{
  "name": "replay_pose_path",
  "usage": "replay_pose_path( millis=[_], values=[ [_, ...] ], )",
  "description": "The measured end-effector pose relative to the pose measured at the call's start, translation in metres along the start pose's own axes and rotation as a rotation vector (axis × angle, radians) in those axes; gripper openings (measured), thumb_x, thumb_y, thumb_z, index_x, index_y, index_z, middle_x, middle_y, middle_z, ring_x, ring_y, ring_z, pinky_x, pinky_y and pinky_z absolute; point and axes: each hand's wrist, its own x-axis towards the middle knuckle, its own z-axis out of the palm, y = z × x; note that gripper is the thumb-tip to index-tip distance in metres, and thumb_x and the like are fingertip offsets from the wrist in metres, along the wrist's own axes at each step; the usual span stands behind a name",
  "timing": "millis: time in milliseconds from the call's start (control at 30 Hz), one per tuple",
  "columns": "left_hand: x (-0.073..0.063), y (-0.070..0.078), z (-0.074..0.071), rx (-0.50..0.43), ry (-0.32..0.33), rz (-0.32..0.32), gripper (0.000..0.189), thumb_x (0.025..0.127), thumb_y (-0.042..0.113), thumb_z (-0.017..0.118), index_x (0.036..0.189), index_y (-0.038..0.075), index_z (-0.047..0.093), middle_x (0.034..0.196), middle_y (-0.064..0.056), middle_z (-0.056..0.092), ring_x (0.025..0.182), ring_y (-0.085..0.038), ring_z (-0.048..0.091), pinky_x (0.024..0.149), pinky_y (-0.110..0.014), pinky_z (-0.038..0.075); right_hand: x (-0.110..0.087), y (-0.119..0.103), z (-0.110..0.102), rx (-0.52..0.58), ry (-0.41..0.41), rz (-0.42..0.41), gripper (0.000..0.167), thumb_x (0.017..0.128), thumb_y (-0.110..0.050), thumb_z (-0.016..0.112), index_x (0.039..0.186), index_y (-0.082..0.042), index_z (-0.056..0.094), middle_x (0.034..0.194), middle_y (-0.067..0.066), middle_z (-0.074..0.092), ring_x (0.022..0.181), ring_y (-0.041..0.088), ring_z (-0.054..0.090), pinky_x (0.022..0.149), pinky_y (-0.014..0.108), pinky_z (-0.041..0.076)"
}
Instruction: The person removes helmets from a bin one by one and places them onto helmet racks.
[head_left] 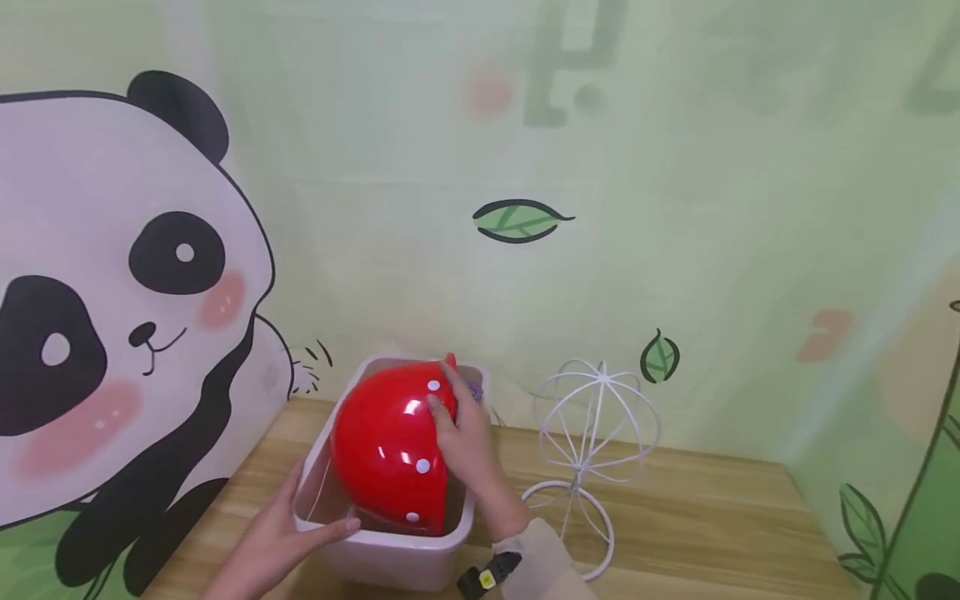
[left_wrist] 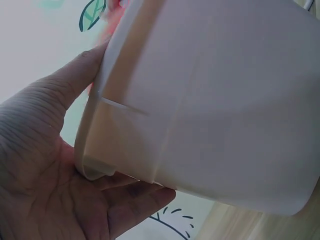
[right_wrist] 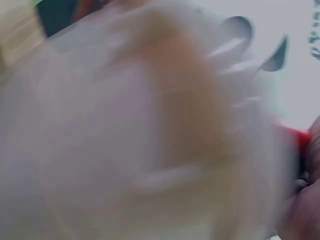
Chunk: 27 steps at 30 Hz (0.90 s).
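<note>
A glossy red helmet [head_left: 382,450] with white dots sits tilted inside a white plastic bin [head_left: 390,560], its upper part showing above the rim. My right hand [head_left: 471,442] grips the helmet's right edge, thumb on the outer shell. The fingers on the far side of that edge are mostly hidden. At the bin's near left corner, my left hand [head_left: 273,533] holds the rim, thumb along the front edge. In the left wrist view, the left hand [left_wrist: 65,155] has its thumb and fingers around the bin's corner. The right wrist view is blurred, with the bin wall filling most of it.
Right of the bin stands a white wire stand [head_left: 592,425] with a globe-shaped top and a round base. Bin and stand rest on a wooden table [head_left: 697,517]. Behind is a green backdrop [head_left: 390,208] with a printed panda and leaves.
</note>
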Motion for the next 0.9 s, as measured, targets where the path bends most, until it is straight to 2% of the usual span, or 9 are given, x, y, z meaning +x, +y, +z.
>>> replay_pose_path(
  millis=[100,200,400,500,700,800,900],
  values=[
    [-0.001,-0.002,-0.002,0.001,-0.030,0.019,0.132,0.067,0.055,0.088,0.163,0.021,0.005,0.163,-0.014,0.021,0.140,-0.047,0.034,0.093,-0.060,0.053,-0.006,-0.014,-0.017,0.190,0.038,0.001,0.062,0.099,-0.031,0.065,0.154,-0.036,0.038,0.142,0.002,0.053,0.121,0.025,0.060,0.087,0.040,0.059],
    [-0.003,-0.002,-0.004,0.001,-0.067,-0.010,0.135,0.067,0.057,0.087,0.163,0.017,0.000,0.164,-0.018,0.016,0.140,-0.050,0.030,0.093,-0.063,0.051,-0.015,-0.031,-0.036,0.337,0.065,-0.064,0.061,0.100,-0.030,0.064,0.154,-0.037,0.038,0.138,0.002,0.059,0.115,0.027,0.066,0.085,0.040,0.059],
    [-0.001,0.000,-0.005,-0.055,-0.083,-0.074,0.130,0.068,0.055,0.087,0.162,0.020,0.005,0.158,-0.017,0.027,0.133,-0.046,0.040,0.091,-0.056,0.055,-0.027,-0.065,-0.069,0.523,0.145,-0.306,0.056,0.104,-0.010,0.054,0.157,-0.020,0.036,0.139,0.012,0.059,0.119,0.032,0.063,0.090,0.043,0.056],
    [0.000,0.000,-0.006,-0.075,-0.072,-0.084,0.127,0.066,0.054,0.089,0.160,0.024,0.011,0.155,-0.014,0.033,0.130,-0.041,0.045,0.089,-0.052,0.057,-0.031,-0.079,-0.084,0.626,0.191,-0.377,0.053,0.105,-0.003,0.047,0.156,-0.013,0.036,0.143,0.018,0.054,0.123,0.034,0.060,0.093,0.043,0.055],
    [-0.002,-0.003,-0.006,-0.050,-0.062,-0.039,0.119,0.071,0.047,0.089,0.159,0.022,0.012,0.152,-0.016,0.039,0.123,-0.037,0.053,0.092,-0.054,0.055,-0.042,-0.096,-0.119,0.850,0.234,-0.414,0.049,0.107,-0.004,0.042,0.155,-0.009,0.036,0.151,0.021,0.042,0.131,0.033,0.053,0.097,0.041,0.053],
    [-0.003,-0.004,-0.005,-0.051,-0.045,0.005,0.112,0.075,0.040,0.089,0.158,0.021,0.016,0.148,-0.017,0.044,0.119,-0.034,0.057,0.094,-0.053,0.054,-0.047,-0.099,-0.138,0.889,0.258,-0.405,0.048,0.107,-0.009,0.043,0.155,-0.009,0.037,0.153,0.021,0.040,0.132,0.033,0.051,0.097,0.040,0.053],
    [-0.003,-0.006,-0.005,-0.070,-0.024,0.081,0.107,0.077,0.032,0.089,0.156,0.018,0.019,0.142,-0.019,0.050,0.115,-0.032,0.060,0.093,-0.050,0.055,-0.049,-0.099,-0.155,0.918,0.310,-0.366,0.047,0.107,-0.013,0.046,0.153,-0.011,0.041,0.152,0.019,0.041,0.132,0.032,0.051,0.097,0.038,0.053]
  ],
)
